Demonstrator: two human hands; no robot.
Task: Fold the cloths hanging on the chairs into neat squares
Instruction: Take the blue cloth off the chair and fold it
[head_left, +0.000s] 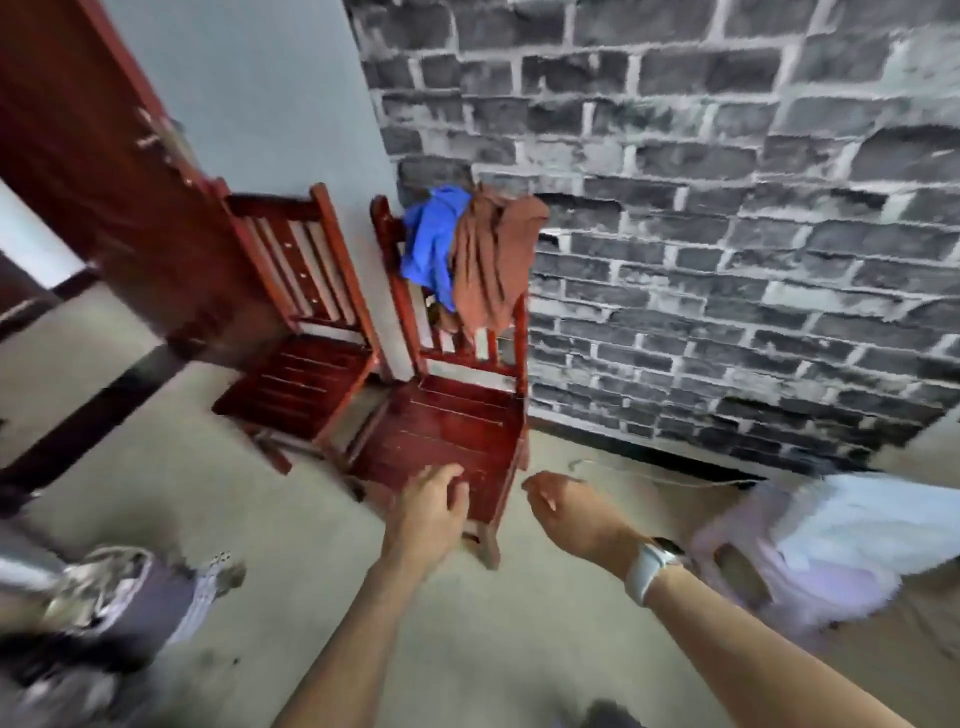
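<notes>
Status: the task is sitting at its opening step, the approach. No cloth is being held and no folding is showing anywhere in view.

Task items: 2 cloths are hanging bunched over the backrest of the right chair (457, 415), which is standing against the brick-pattern wall (727, 208). The blue cloth (434, 239) is draping on the left side of the backrest and the brown cloth (491, 265) on the right, the 2 touching and overlapping at the top. The left chair (306, 332) beside it is carrying no cloth.

Hands: the left hand (434, 501) is hovering over the front edge of the right chair's seat, fingers spread and relaxed, gripping nothing; whether it is actually touching the seat cannot be told through the blur. The right hand (563, 506), with a watch (654, 564) on its wrist, is hanging just off the seat's front corner, fingers loosely curled, holding nothing.

Next move, as a judgement: reaching up to the backrest and lifting 1 cloth free without dragging its neighbour, then finding a flat surface, likely the seat, for squaring it.

Other: a pale bundle of fabric (831, 540) is lying at the right edge, too blurred to identify.
</notes>
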